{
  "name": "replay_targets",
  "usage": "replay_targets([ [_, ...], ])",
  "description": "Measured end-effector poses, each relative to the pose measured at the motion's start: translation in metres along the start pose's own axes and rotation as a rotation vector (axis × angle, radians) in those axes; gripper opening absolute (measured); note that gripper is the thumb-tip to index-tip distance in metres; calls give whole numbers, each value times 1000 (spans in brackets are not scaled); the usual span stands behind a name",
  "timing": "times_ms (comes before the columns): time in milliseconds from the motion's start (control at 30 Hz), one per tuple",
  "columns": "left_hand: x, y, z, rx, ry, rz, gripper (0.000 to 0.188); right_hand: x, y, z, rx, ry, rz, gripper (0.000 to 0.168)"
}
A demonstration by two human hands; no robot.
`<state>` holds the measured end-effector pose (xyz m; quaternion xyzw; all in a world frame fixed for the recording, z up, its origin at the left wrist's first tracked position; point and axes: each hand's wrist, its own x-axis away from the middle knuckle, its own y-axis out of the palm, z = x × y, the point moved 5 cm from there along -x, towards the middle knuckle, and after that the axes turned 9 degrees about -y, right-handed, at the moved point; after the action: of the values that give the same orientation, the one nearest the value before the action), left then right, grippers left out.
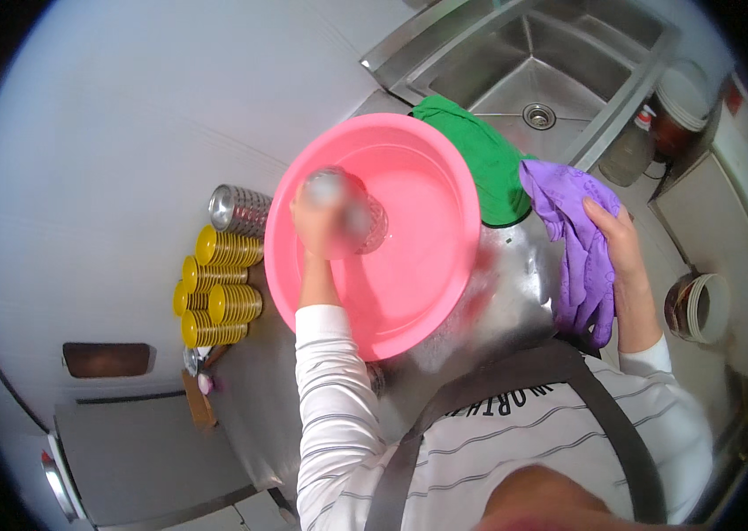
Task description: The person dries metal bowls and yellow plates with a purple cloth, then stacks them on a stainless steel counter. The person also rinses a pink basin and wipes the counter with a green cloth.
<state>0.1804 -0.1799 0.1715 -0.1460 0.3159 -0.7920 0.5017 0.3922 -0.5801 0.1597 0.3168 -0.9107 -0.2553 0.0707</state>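
A large pink plastic basin (413, 328) stands on the stainless steel worktop in front of me. Over its left part, my left hand (322, 222) grips a clear patterned vessel (377, 226). Motion blur and my fingers hide much of that vessel, so its full shape cannot be told. On the right, my right hand (616, 232) holds a bunched purple cloth (583, 252) that hangs down in folds beside the worktop edge. A green cloth (486, 159) lies between the basin and the sink.
A steel sink (480, 116) is at the upper right. Stacked yellow cups (231, 304) and a stack of metallic-looking cups (244, 209) lie along the wall left of the basin. A bottle (629, 152) and a bucket (709, 308) stand on the floor at right.
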Motion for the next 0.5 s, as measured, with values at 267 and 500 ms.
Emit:
replay_targets([
  [267, 95, -35, 28, 1471, -176, -476, 55, 7, 111, -13, 52, -165, -238, 41],
  [500, 194, 10, 92, 1235, 144, -339, 89, 44, 195, 21, 847, -924, -531, 55],
])
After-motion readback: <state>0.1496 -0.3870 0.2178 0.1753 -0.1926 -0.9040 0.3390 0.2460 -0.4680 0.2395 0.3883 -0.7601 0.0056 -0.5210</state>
